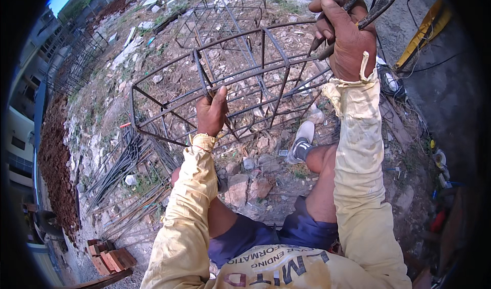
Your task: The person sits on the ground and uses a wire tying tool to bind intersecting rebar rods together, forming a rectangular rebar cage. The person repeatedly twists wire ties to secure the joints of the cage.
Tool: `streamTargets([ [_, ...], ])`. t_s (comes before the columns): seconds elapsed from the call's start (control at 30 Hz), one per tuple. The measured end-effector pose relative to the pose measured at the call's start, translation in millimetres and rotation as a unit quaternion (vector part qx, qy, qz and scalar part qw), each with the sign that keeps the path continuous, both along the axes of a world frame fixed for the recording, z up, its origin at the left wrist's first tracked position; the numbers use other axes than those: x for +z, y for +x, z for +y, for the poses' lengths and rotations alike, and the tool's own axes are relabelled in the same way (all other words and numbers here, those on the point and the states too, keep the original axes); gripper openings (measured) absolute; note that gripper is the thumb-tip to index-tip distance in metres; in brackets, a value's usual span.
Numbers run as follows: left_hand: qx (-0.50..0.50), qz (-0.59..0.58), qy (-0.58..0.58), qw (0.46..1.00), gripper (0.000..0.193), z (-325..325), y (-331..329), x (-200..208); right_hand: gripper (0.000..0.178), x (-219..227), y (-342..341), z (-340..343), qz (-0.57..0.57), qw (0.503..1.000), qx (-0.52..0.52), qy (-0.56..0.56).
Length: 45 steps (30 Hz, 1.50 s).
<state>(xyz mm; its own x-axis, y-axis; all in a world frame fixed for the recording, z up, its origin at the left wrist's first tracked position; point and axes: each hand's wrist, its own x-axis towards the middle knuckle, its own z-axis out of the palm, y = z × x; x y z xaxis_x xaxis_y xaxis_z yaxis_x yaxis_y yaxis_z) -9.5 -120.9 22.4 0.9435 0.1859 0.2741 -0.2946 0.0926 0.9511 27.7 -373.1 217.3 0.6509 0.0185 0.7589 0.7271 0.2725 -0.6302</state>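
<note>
A long rebar cage (235, 76), made of thin steel bars with square stirrups around them, lies tilted across the area in front of me. My left hand (212, 112) is closed on its near side, thumb up, beside a stirrup (201, 73). Up at the right end of the cage, my right hand (349, 36) is raised with its fingers wrapped round several dark bent bars (381, 2). Those bars loop out past the top edge, so their full shape is hidden. The cage's right end passes behind that hand.
Another rebar cage (220, 23) lies farther off on stony ground. Loose bars (128, 156) are heaped at left, above stacked red bricks (110, 258). Stones (238, 189) lie by my feet. A yellow strip (424, 33) stands at right, near cables.
</note>
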Motion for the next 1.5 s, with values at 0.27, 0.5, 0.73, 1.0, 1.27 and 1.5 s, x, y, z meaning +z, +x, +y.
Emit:
streamTargets([
  [0.27,0.035,0.005,0.086,0.996,0.024,12,-6,-5,0.032,-54,-2,-6,0.13,0.807,0.135,-0.56],
  [0.5,-0.039,0.028,0.093,0.995,0.023,8,-12,12,0.03,-121,-15,34,0.197,0.804,0.18,-0.532],
  [0.73,-0.031,0.072,0.108,0.991,0.031,7,-17,23,0.028,-126,3,36,0.183,0.808,0.204,-0.522],
  [1.0,-0.024,0.1,0.144,0.984,0.025,12,-12,16,0.022,-130,-43,88,0.157,0.93,-0.112,-0.312],
  [1.27,-0.052,0.062,0.088,0.993,0.022,10,-10,11,0.023,-139,-52,140,0.213,0.927,-0.236,-0.199],
  [1.5,-0.049,-0.021,0.093,0.994,0.036,13,-15,11,0.036,-116,-66,113,0.235,0.958,-0.122,-0.114],
])
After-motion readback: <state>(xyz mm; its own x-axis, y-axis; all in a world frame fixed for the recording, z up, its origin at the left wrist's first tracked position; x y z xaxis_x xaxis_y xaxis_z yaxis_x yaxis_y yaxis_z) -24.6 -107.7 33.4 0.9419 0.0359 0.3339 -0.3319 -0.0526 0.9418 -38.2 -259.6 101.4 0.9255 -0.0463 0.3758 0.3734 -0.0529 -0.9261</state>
